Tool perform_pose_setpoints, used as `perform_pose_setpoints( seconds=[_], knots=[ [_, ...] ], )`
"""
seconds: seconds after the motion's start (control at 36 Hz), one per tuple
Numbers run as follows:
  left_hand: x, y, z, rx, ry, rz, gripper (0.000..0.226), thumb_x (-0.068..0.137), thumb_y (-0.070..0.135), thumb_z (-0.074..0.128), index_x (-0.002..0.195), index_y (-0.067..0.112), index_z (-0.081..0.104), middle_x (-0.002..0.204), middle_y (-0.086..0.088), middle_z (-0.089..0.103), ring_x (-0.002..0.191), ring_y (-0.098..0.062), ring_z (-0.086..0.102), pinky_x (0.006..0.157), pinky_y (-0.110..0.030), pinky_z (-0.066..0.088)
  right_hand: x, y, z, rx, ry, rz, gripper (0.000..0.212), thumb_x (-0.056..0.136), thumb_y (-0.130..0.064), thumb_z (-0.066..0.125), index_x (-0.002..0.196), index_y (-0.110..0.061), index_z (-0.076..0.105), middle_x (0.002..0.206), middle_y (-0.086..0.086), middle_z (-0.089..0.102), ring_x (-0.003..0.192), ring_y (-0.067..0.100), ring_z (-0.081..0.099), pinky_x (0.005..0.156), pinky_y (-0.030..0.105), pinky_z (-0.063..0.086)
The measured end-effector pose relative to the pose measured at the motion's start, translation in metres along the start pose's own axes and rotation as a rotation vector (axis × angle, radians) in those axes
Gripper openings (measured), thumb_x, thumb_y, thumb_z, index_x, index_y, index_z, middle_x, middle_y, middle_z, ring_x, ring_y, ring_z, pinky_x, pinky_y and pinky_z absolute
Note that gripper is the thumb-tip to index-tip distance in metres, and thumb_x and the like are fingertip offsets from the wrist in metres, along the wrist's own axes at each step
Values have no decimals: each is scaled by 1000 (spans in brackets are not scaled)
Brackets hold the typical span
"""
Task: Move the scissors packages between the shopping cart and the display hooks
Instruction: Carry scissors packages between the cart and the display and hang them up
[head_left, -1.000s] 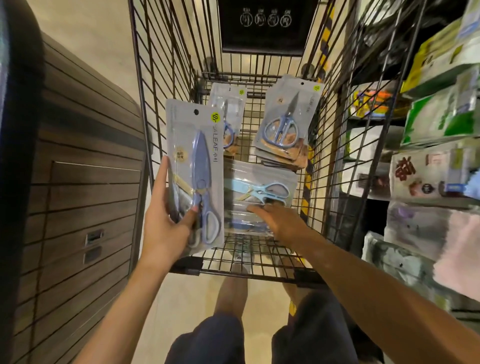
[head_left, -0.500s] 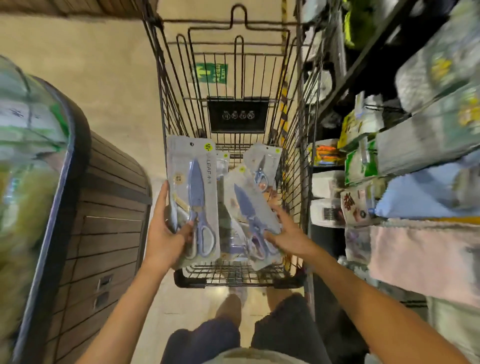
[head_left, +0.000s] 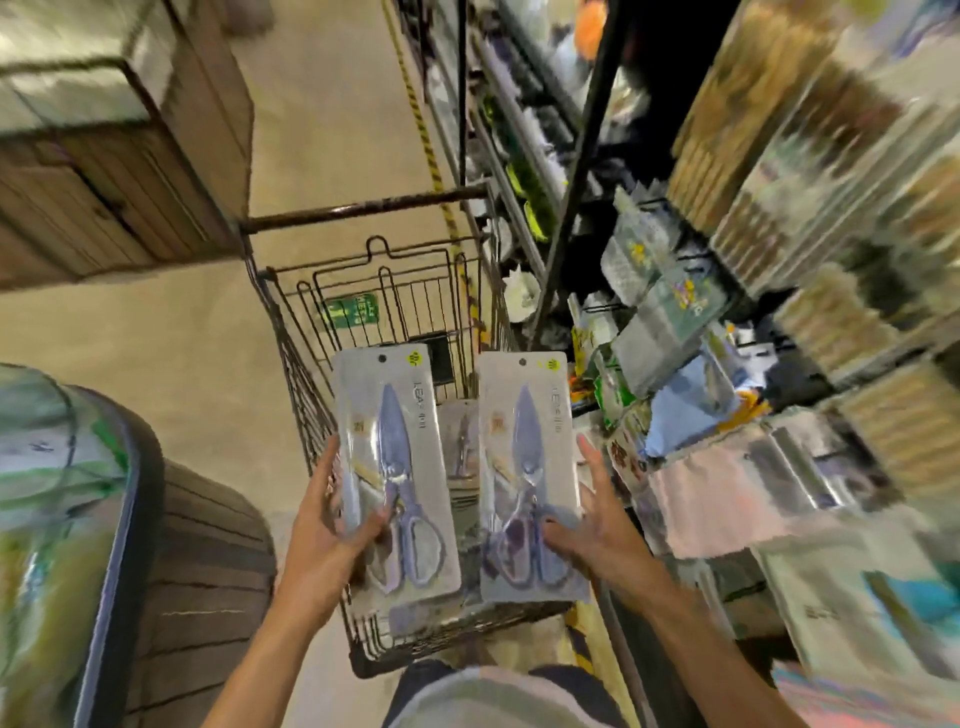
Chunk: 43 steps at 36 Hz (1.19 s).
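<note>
Above a wire shopping cart (head_left: 311, 358), left hand (head_left: 324, 540) and right hand (head_left: 597, 530) each grip an upright scissors package (head_left: 395, 467), (head_left: 527, 467).

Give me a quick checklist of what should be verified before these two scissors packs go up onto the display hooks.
1. Left hand grips the left scissors package: ok.
2. Right hand grips the right scissors package: ok.
3. Hang holes at the tops of both packs unblocked: ok.
4. Both packs lifted above the shopping cart: ok.
5. Free display hook located on the shelves: cannot tell, too blurred.
6. More packs left in the cart: ok, one shows between the two.
</note>
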<state>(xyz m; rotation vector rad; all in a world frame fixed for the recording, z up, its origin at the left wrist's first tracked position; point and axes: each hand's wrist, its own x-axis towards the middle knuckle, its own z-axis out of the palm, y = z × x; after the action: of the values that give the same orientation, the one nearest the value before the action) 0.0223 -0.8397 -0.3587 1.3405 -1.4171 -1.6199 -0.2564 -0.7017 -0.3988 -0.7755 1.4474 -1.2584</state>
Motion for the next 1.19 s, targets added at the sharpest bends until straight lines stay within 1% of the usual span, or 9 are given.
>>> perform_pose_setpoints(
  seconds=[0.11,0.25,0.44,0.56,0.64,0.83,0.94,1.08,1.19],
  knots=[
    [-10,14,20,8,-63,61,95,78,12,81,142,65,36,150,11,51,128,-18,61,95,-40,58,-34,-12,-9,75,35,-79,103,81,-3,81,153,-44,21,153,-1,49,137,18,52,101,33,53],
    [-34,27,49,59,-166,118,98,79,8,82,145,63,33,146,8,55,119,-18,66,83,-27,61,-83,-16,-29,5,184,-171,102,81,-12,82,154,-50,23,160,-2,38,146,22,41,115,60,36],
    [-91,44,103,131,-295,219,93,83,10,79,142,67,35,152,13,48,119,-3,64,82,-23,61,-176,-2,-57,25,343,-234,101,88,1,73,157,-44,15,160,-7,37,145,17,42,114,49,42],
    [-129,42,132,157,-366,242,91,84,14,79,143,66,34,135,25,60,111,-2,67,95,-46,58,-231,9,-67,80,408,-252,99,90,14,63,160,-35,12,164,-5,30,147,20,39,111,46,45],
    [-151,37,149,162,-458,250,89,83,14,79,142,65,37,148,19,51,118,7,61,98,-35,57,-274,19,-66,93,508,-234,99,89,16,62,159,-36,14,162,-4,34,144,21,43,106,43,50],
    [-187,35,192,165,-705,307,87,84,-1,75,143,51,39,120,36,62,100,21,61,83,-13,55,-367,28,-48,127,859,-286,100,80,-24,84,155,-46,22,162,-13,31,147,14,38,115,52,40],
    [-199,27,205,183,-874,302,91,81,4,79,145,56,41,143,20,57,124,-1,60,104,-36,53,-412,37,-20,198,1010,-295,99,80,-15,82,151,-54,25,159,-2,40,143,22,45,112,51,44],
    [-222,19,217,200,-1085,352,92,81,8,81,141,64,39,148,21,51,133,-2,53,106,-33,50,-457,44,33,255,1213,-286,99,85,1,76,152,-53,25,154,0,48,137,22,52,106,49,50],
    [-251,1,217,243,-1264,366,93,84,5,79,145,60,36,150,15,52,132,-10,56,105,-42,52,-490,56,86,209,1397,-234,100,86,9,71,156,-39,20,155,-15,44,139,8,47,98,24,52]
  ],
)
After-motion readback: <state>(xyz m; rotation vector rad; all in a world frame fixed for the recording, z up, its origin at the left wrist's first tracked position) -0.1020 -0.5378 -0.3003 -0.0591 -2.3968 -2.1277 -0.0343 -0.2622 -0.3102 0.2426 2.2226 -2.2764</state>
